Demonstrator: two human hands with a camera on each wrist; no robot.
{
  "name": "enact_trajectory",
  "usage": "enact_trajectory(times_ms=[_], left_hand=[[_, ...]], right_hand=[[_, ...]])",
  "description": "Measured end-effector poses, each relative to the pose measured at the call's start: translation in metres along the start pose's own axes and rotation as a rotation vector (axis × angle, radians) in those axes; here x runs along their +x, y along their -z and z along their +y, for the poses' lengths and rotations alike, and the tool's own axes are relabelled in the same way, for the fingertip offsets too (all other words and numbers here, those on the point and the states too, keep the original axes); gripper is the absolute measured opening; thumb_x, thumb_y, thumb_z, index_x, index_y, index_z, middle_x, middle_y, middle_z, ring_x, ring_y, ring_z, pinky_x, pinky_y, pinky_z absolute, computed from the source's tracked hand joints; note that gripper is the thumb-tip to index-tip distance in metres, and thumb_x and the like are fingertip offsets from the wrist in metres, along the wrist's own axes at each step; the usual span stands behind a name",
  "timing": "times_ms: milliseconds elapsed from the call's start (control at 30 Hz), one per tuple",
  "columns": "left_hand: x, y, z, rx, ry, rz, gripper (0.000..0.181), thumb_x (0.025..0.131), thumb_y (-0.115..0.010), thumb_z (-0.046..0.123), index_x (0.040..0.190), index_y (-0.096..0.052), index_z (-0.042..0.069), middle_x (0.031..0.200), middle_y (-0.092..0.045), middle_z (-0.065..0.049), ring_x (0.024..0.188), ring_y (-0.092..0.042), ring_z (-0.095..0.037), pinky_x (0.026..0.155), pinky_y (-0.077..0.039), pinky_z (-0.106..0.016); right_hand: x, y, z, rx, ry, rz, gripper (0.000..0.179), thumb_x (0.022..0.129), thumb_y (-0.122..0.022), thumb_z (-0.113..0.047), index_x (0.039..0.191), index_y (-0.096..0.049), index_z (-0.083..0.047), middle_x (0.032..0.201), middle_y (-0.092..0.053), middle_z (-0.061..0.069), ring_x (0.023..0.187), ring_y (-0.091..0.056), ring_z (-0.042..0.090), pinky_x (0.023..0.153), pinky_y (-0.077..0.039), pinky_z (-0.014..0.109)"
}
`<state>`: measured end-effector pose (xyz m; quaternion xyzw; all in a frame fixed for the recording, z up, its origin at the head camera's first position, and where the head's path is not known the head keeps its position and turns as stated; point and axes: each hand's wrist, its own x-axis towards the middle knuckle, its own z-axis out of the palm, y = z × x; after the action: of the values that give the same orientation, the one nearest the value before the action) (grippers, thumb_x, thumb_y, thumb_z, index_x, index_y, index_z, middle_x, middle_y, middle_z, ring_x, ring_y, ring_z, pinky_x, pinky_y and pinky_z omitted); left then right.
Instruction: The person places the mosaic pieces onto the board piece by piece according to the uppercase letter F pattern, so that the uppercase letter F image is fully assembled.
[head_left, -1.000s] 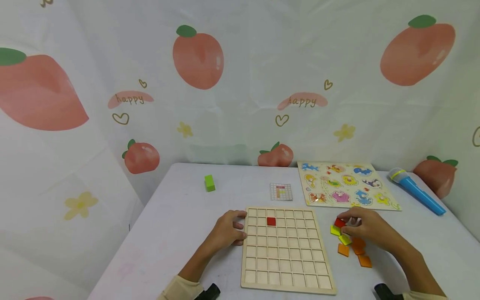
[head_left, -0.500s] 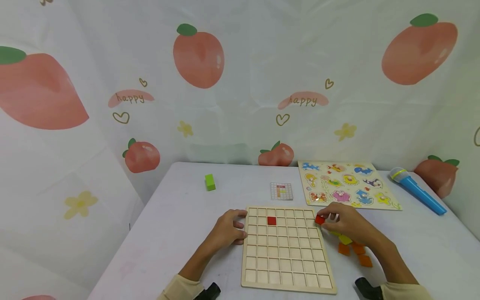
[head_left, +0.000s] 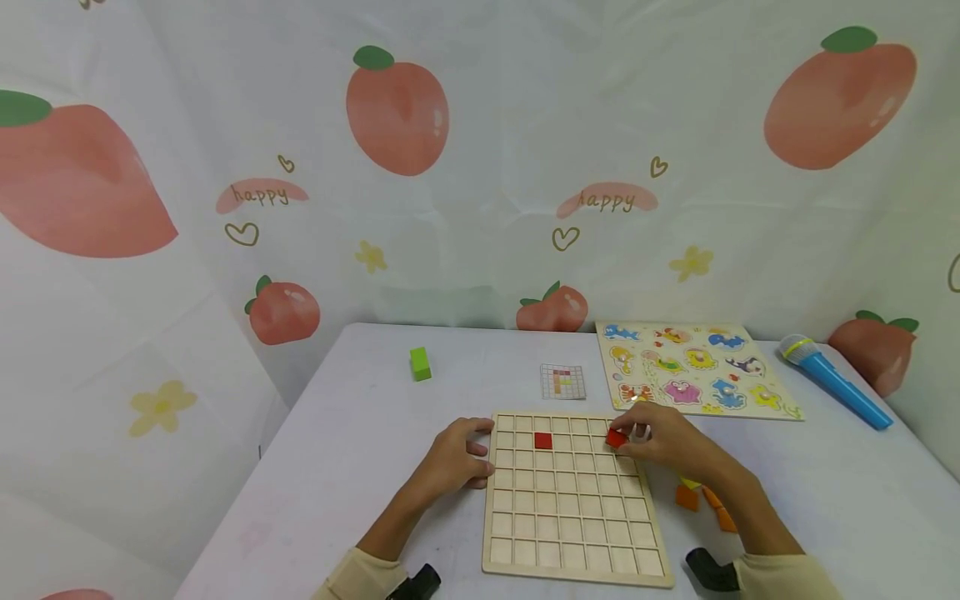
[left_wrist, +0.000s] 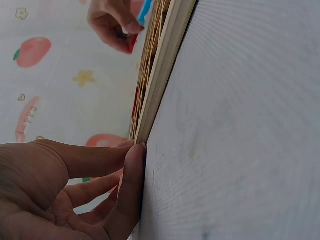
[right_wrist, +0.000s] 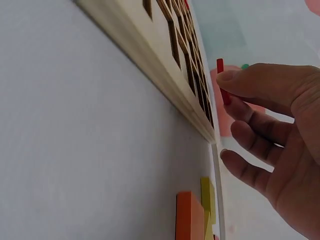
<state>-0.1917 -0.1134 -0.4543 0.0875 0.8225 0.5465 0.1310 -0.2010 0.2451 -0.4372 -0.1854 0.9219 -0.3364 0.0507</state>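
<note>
A wooden grid board [head_left: 547, 529] lies on the white table, with one red square tile [head_left: 543, 441] set in a cell of its second row. At the board's left edge my left hand [head_left: 453, 457] grips the rim; the left wrist view shows thumb and finger together at the edge. My right hand [head_left: 663, 433] pinches another red square tile [right_wrist: 220, 82] between thumb and fingertip. It holds this tile over the board's upper right part, tilted and raised above the cells. Right of the board, partly behind the right forearm, lie orange tiles [head_left: 687, 498] and a yellow tile [head_left: 690, 482].
Behind the board lies a small printed grid card [head_left: 562, 382]. An animal puzzle board [head_left: 697, 367] and a blue toy microphone [head_left: 836, 383] are at the back right. A green block [head_left: 420, 364] stands at the back left. A patterned cloth [head_left: 480, 167] hangs behind the table.
My right hand has lifted the second red tile from the loose tiles and carried it left, over the board's right edge. The left hand has stayed at the rim.
</note>
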Motion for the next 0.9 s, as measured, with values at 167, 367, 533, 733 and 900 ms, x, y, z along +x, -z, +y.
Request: enact_trajectory(times_ms=[167, 367, 533, 733, 900], left_hand=[[0.0, 0.0, -0.001, 0.007, -0.005, 0.004, 0.068, 0.082, -0.079, -0.013, 0.146, -0.058, 0.0, 0.118, -0.06, -0.017, 0.101, -0.065, -0.023, 0.065, -0.068, -0.032], [0.0, -0.001, 0.0, 0.008, -0.004, 0.006, 0.069, 0.082, -0.079, -0.013, 0.146, -0.058, -0.001, 0.125, -0.06, -0.017, 0.104, -0.064, -0.024, 0.065, -0.068, -0.031], [0.001, -0.001, 0.0, 0.003, -0.01, 0.008, 0.07, 0.081, -0.079, -0.014, 0.146, -0.058, -0.002, 0.13, -0.06, -0.016, 0.107, -0.062, -0.025, 0.065, -0.067, -0.031], [0.003, -0.001, -0.002, -0.012, 0.002, 0.001, 0.068, 0.081, -0.078, -0.014, 0.145, -0.057, -0.005, 0.118, -0.06, -0.014, 0.105, -0.061, -0.024, 0.065, -0.067, -0.031], [0.003, 0.0, -0.002, -0.017, 0.019, -0.01, 0.065, 0.082, -0.078, -0.013, 0.144, -0.058, -0.006, 0.117, -0.061, -0.013, 0.104, -0.062, -0.023, 0.066, -0.068, -0.031]], right_hand=[[0.007, -0.005, -0.007, 0.008, 0.007, -0.023, 0.033, 0.09, -0.083, -0.021, 0.118, -0.077, -0.004, 0.098, -0.065, -0.001, 0.089, -0.056, 0.018, 0.068, -0.05, 0.024], [0.013, -0.011, -0.012, 0.006, 0.036, -0.033, 0.031, 0.091, -0.082, -0.022, 0.117, -0.078, -0.005, 0.1, -0.066, -0.003, 0.089, -0.056, 0.016, 0.069, -0.051, 0.024], [0.019, -0.017, -0.016, 0.011, 0.058, -0.038, 0.03, 0.09, -0.082, -0.021, 0.116, -0.078, -0.006, 0.099, -0.066, -0.004, 0.089, -0.057, 0.015, 0.071, -0.052, 0.023], [0.025, -0.021, -0.022, 0.0, 0.072, -0.057, 0.029, 0.09, -0.083, -0.021, 0.115, -0.079, -0.006, 0.1, -0.067, -0.004, 0.09, -0.057, 0.015, 0.071, -0.052, 0.023], [0.029, -0.023, -0.026, -0.012, 0.092, -0.057, 0.03, 0.09, -0.083, -0.021, 0.116, -0.079, -0.007, 0.101, -0.068, -0.005, 0.089, -0.058, 0.014, 0.071, -0.052, 0.024]])
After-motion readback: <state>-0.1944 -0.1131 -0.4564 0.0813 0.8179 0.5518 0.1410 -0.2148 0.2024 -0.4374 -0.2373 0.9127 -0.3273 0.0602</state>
